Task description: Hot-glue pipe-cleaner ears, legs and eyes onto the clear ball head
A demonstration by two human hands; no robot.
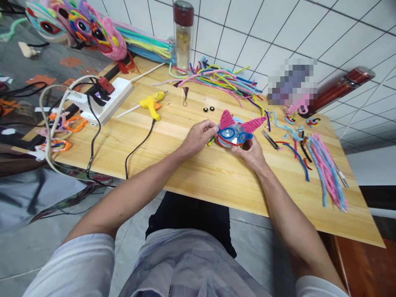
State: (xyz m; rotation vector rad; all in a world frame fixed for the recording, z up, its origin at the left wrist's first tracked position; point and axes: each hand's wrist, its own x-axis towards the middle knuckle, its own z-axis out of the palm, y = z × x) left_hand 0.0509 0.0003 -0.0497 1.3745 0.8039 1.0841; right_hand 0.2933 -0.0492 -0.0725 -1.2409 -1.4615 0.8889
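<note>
A small craft mask (pixel 234 136) with a clear shell, blue pipe-cleaner eye rings, a red line below and two pink ears is held just over the wooden table. My left hand (pixel 202 133) pinches its left edge, near a blue ring. My right hand (pixel 251 153) grips the lower right edge, thumb in front and fingers partly hidden behind. A yellow-green piece (pixel 211 141) shows under my left fingertips. Two black-and-white eye pieces (pixel 208 109) lie just behind the mask. To its right rests a box cutter (pixel 270 140).
A yellow glue gun (pixel 153 104) with a black cord lies left, near a white power strip (pixel 114 99). Loose pipe cleaners (pixel 216 80) are piled at the back by a glass bottle (pixel 183 41). A red thermos (pixel 340 90) and a pink-blue bundle (pixel 329 173) are right. Finished masks (pixel 80 31) stand back left.
</note>
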